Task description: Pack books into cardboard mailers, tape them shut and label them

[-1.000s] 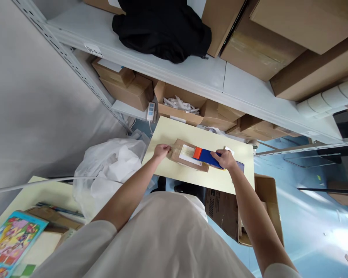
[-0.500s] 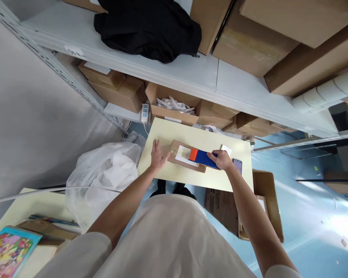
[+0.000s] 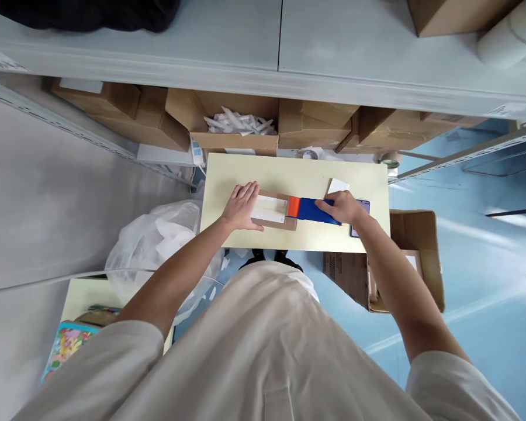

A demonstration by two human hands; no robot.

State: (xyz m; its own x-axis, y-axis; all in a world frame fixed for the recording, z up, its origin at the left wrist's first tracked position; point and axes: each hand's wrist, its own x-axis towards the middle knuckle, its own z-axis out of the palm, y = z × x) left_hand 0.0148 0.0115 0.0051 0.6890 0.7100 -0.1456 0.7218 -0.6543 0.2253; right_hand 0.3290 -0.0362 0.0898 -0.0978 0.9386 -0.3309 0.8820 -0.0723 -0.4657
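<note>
On the pale yellow tabletop lies a flat brown cardboard box with a white label on top. My left hand rests across the box's left end, fingers stretched out and thumb spread toward the near edge. A blue tape dispenser with an orange front end sits at the right part of the box, over the label's right edge. Its right end is in my right hand, fingers closed around it. A translucent strip seems to run along the label. The underside of the dispenser is hidden.
A phone and a white paper lie by my right hand. Behind the table runs a shelf with cardboard boxes below. An open carton stands at right, a white plastic bag at left.
My left hand has come down from beside the box onto its left end. The dispenser remains in my right hand, now nearer the box's right end. The view has shifted.
</note>
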